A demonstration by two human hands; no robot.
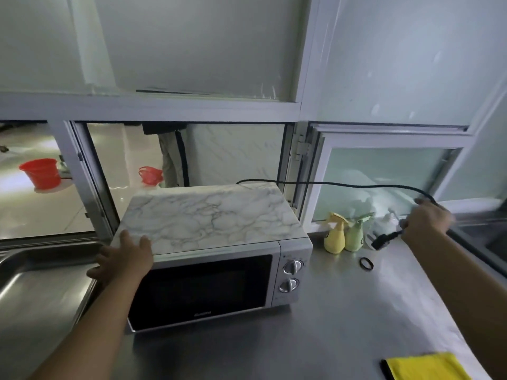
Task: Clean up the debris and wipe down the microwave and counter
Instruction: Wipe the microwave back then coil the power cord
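A silver microwave (288, 250) with a marble-patterned top and a dark door stands on the steel counter (343, 311). My left hand (126, 259) rests on its front left top corner, fingers spread. My right hand (428, 219) grips the microwave's black power cord (343, 184), which loops from behind the oven through the air; the black plug (384, 239) hangs just left of that hand. A folded yellow cloth (428, 368) lies at the counter's near right edge.
A yellow spray bottle (335, 237) and a green one (355, 235) stand by the window sill, with a white bottle behind. A small black ring (366, 263) lies on the counter. A steel sink (41, 283) is at left. Red buckets show through the window.
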